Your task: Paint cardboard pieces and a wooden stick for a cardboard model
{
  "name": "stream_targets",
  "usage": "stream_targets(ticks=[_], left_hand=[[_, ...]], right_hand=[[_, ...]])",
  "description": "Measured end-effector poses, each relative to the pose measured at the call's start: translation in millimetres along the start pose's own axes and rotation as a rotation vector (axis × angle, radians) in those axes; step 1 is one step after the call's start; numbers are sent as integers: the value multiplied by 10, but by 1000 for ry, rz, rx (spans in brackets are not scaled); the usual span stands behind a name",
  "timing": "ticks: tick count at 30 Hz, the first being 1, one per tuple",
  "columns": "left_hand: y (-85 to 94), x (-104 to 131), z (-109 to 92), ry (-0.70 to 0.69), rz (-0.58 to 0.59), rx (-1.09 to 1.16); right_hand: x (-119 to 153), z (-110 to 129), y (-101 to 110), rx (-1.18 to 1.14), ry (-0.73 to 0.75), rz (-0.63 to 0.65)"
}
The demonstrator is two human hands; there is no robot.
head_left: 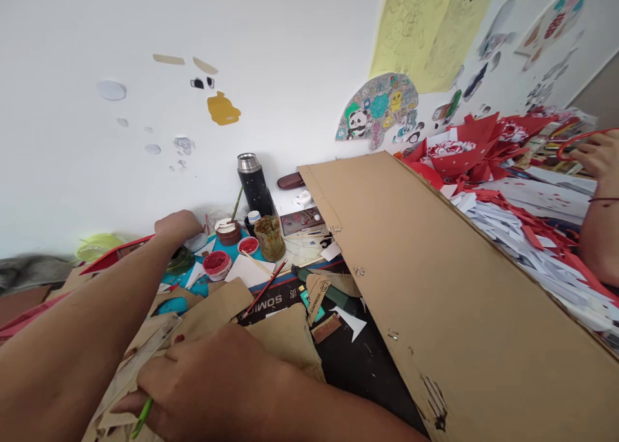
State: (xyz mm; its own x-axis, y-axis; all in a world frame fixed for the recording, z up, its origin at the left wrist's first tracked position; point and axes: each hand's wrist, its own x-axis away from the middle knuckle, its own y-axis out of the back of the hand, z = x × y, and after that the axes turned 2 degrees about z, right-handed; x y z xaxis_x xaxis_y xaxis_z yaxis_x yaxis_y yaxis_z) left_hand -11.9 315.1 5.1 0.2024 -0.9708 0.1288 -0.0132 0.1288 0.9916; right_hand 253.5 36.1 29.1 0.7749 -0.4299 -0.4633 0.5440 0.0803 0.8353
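My right hand [213, 384] is low in the view, fingers curled round a green pen [142, 419] over brown paper pieces [217, 310]. A clear ruler [145, 348] lies beside it on the left. Farther off, my left hand [178, 225] reaches toward the wall, its fingers bent down over a dark green jar [181, 260]; the fingertips are hidden, so any hold cannot be made out. Tubs of red paint [216, 264] and a jar of brown liquid [269, 238] stand to the right of the left hand.
A large cardboard sheet [435, 268] covers the right side. A black thermos [255, 184] stands by the wall. A red pencil [265, 288] and a dark green tool [338, 297] lie mid-table. Beyond the cardboard are paper strips [522, 242] and another person's hand [599, 155].
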Motion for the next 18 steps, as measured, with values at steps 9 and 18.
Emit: stream_targets(ticks=[9,18], left_hand=[[280,123,-2,171,147,-68],[725,319,457,62,95,-47]], right_hand=[[-12,-13,117,8,-30,81],[24,-72,123,-201,-86,-53]])
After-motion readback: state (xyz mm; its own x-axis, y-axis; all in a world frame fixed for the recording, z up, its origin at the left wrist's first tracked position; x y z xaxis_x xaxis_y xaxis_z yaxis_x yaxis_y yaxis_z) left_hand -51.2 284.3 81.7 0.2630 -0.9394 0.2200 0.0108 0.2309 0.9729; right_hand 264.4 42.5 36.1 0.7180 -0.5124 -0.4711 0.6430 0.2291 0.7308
